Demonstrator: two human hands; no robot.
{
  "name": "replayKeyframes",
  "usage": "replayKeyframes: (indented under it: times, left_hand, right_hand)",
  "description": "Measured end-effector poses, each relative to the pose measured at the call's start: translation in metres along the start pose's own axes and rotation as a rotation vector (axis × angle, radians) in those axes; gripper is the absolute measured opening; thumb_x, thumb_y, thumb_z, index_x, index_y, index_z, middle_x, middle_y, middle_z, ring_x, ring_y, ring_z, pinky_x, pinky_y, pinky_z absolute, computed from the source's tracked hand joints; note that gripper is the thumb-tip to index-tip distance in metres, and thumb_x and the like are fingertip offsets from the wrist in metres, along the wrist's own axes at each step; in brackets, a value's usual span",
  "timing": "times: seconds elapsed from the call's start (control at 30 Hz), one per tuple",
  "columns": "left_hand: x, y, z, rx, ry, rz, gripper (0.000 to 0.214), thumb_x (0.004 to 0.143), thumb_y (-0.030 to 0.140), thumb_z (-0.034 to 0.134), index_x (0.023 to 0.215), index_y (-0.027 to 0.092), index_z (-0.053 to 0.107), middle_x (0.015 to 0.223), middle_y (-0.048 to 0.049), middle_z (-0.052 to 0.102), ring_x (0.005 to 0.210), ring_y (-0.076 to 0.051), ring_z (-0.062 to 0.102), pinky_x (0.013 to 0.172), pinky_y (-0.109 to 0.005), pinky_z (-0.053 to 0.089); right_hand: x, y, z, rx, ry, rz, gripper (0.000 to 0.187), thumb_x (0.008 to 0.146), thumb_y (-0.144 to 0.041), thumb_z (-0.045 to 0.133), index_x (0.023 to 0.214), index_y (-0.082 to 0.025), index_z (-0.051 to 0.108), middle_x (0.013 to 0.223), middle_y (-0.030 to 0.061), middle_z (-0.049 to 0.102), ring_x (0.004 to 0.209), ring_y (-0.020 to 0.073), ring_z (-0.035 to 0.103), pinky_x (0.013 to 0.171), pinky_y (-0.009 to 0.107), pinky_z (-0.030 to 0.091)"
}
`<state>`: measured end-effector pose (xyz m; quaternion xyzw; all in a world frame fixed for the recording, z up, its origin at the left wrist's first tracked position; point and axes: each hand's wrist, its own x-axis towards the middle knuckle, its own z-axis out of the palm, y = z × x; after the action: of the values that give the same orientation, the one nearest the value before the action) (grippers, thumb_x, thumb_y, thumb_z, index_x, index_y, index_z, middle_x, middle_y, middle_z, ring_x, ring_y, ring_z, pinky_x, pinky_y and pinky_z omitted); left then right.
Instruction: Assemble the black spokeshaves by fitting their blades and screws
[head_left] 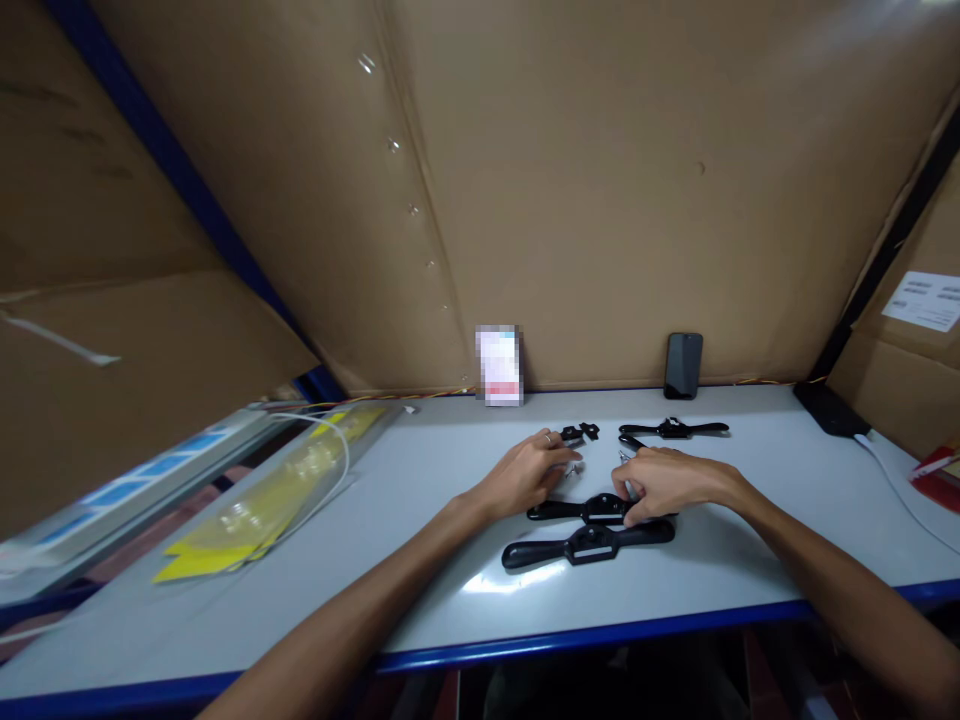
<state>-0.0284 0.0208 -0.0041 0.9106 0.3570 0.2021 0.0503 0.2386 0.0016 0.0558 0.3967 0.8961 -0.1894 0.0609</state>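
Note:
Three black two-handled tools lie on the pale worktable [420, 470]. The nearest one [589, 545] lies free in front of my hands. My right hand [664, 482] is curled over the right part of the middle tool [577, 510], fingers closed and pinching a small metal piece. My left hand [529, 472] rests palm down beside it, fingers bent over a small black and silver part [576, 436]. The far tool [673, 430] lies untouched behind my right hand.
A dark phone [683, 365] and a small card [500, 366] lean on the cardboard back wall. A clear bag with yellow backing [274, 495] lies left. A black box [829, 408] with a white cable sits right. The table's blue front edge [600, 635] is near.

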Motion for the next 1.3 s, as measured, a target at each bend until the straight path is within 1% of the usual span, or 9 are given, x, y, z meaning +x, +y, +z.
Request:
replayKeyframes:
  times: [0.27,0.4,0.57,0.67,0.73,0.87,1.0,1.17,1.3]
  left_hand:
    - [0.002,-0.004,0.002,0.019,-0.038,-0.009,0.027,0.093,0.013,0.052,0.106,0.023,0.073,0.106,-0.0099,0.066,0.1,-0.026,0.061,0.085,-0.04,0.053]
    - [0.003,-0.007,-0.001,0.061,-0.047,-0.038,0.019,0.095,0.018,0.053,0.097,0.022,0.072,0.099,-0.0076,0.064,0.094,-0.024,0.061,0.08,-0.035,0.052]
    - [0.003,-0.011,-0.002,0.046,0.017,-0.045,0.017,0.096,0.018,0.054,0.097,0.021,0.07,0.098,-0.0075,0.064,0.093,-0.023,0.061,0.08,-0.033,0.052]
    - [0.004,-0.012,-0.001,0.04,0.067,-0.017,0.022,0.097,0.015,0.05,0.107,0.021,0.069,0.102,-0.0085,0.065,0.098,-0.025,0.061,0.085,-0.037,0.052]
    - [0.005,-0.011,-0.001,0.036,0.074,0.004,0.025,0.097,0.014,0.049,0.11,0.021,0.069,0.102,-0.0092,0.066,0.098,-0.025,0.06,0.085,-0.038,0.052]
    - [0.005,-0.005,-0.003,0.02,0.016,0.024,0.026,0.095,0.012,0.05,0.108,0.021,0.071,0.102,-0.0091,0.067,0.097,-0.025,0.06,0.084,-0.039,0.053]
    - [0.005,0.001,-0.003,-0.015,-0.035,0.039,0.023,0.093,0.013,0.055,0.108,0.021,0.071,0.103,-0.0077,0.068,0.099,-0.025,0.062,0.087,-0.04,0.053]
    - [0.006,0.003,0.0,-0.054,-0.026,0.014,0.017,0.09,0.013,0.063,0.102,0.022,0.071,0.101,-0.0056,0.068,0.098,-0.024,0.064,0.086,-0.036,0.052]
    - [0.006,0.005,0.001,-0.085,-0.059,-0.036,0.015,0.09,0.013,0.063,0.1,0.021,0.07,0.104,-0.0063,0.067,0.102,-0.024,0.064,0.089,-0.035,0.051]
  right_hand:
    - [0.005,0.005,0.01,-0.019,0.087,-0.036,0.009,0.082,-0.03,0.075,0.089,-0.024,0.073,0.079,0.001,0.065,0.069,0.0164,0.055,0.058,0.027,0.029]
    - [0.008,-0.001,0.012,-0.05,0.171,-0.041,0.011,0.091,-0.031,0.068,0.095,-0.024,0.074,0.081,0.0033,0.068,0.079,0.0203,0.061,0.066,0.028,0.036]
    - [0.026,0.001,0.021,-0.176,0.472,-0.054,0.032,0.103,-0.038,0.053,0.123,-0.017,0.067,0.124,0.0142,0.068,0.118,0.0289,0.057,0.096,0.04,0.043]
    - [0.039,0.009,0.03,-0.218,0.463,-0.052,0.038,0.106,-0.033,0.047,0.138,-0.016,0.057,0.144,0.0162,0.058,0.136,0.0316,0.046,0.109,0.046,0.036]
    - [0.044,0.013,0.033,-0.219,0.417,-0.043,0.039,0.107,-0.03,0.044,0.141,-0.015,0.054,0.145,0.0162,0.058,0.14,0.0315,0.044,0.114,0.047,0.032]
    - [0.041,0.017,0.03,-0.203,0.392,-0.054,0.034,0.105,-0.023,0.044,0.131,-0.014,0.063,0.126,0.017,0.068,0.134,0.0302,0.05,0.113,0.045,0.034]
    - [0.035,0.02,0.025,-0.148,0.467,-0.034,0.028,0.101,-0.021,0.052,0.125,-0.017,0.068,0.118,0.0137,0.07,0.119,0.0269,0.057,0.101,0.038,0.042]
    - [0.042,0.017,0.03,-0.273,0.542,0.095,0.024,0.101,-0.033,0.059,0.105,-0.013,0.072,0.114,0.0159,0.068,0.117,0.0297,0.053,0.099,0.04,0.04]
    - [0.048,0.015,0.037,-0.31,0.525,0.075,0.024,0.096,-0.037,0.066,0.1,-0.013,0.071,0.115,0.0159,0.066,0.118,0.0302,0.052,0.098,0.04,0.039]
